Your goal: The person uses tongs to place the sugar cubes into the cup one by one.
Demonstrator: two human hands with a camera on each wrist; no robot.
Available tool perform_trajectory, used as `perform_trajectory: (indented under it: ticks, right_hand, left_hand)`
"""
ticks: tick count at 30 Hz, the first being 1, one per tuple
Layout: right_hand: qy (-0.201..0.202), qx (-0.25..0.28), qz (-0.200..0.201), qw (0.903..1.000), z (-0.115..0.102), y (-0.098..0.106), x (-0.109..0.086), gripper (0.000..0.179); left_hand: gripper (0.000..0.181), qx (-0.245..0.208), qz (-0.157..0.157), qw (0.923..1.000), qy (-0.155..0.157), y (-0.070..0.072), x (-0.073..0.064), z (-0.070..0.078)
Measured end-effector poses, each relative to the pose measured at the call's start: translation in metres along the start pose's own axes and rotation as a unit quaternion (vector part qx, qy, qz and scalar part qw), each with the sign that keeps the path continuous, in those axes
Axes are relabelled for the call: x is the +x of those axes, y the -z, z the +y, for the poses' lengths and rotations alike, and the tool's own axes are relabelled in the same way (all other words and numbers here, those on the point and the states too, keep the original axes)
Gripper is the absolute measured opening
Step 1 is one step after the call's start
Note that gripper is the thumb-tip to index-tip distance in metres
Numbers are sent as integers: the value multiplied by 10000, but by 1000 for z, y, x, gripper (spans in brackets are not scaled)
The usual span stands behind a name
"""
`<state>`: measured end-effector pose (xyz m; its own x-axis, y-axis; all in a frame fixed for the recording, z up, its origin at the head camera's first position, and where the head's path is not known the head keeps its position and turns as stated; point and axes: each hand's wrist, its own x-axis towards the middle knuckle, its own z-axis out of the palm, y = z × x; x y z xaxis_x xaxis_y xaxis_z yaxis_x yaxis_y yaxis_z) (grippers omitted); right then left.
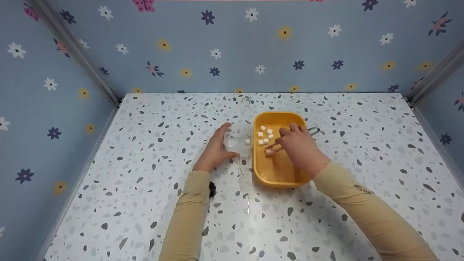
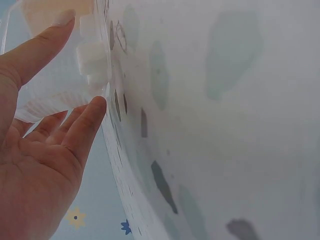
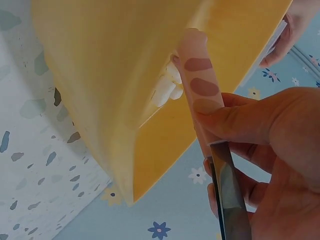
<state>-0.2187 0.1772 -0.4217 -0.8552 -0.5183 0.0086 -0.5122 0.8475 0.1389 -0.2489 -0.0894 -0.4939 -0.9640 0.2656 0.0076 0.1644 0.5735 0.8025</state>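
My left hand (image 1: 213,151) holds a clear plastic box (image 1: 237,131) on the table, thumb on the near side and fingers on the far side. White cubes (image 2: 93,57) show through its wall in the left wrist view. With my right hand (image 1: 300,148) I grip metal tongs (image 3: 231,195) with pink tips, pinched between thumb and fingers. Those tips reach down into a yellow tray (image 1: 281,183) just right of the box. Several white cubes (image 1: 260,134) lie on the tray's left side, behind the tips. I cannot tell whether the tips hold a cube.
The speckled white table (image 1: 163,145) extends around the tray and box. Blue floral panels (image 1: 235,47) stand along the back and both sides, with metal posts (image 1: 78,50) at the corners. A black band (image 1: 212,189) shows beside my left sleeve.
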Motion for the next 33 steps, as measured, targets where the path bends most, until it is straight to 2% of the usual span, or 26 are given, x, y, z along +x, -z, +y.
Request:
perform_trajectory:
  ticks: [8,14,29,33]
  right_hand:
    - [-129,547,238,9981,7,6,-4,38]
    - [-168,537,430,9975,9,15,-6,36]
    - [-396,539,293,9973,7,34,0,41]
    - [-338,582,269,9974,4,38,3,42]
  left_hand:
    - [108,17,10,10000,30,0,0,1]
    - [108,-82,4,9998,156,0,-2,2]
    - [107,-94,-9,9996,261,-2,0,0]
    - [107,-51,-37,9995,311,-1,-1,1]
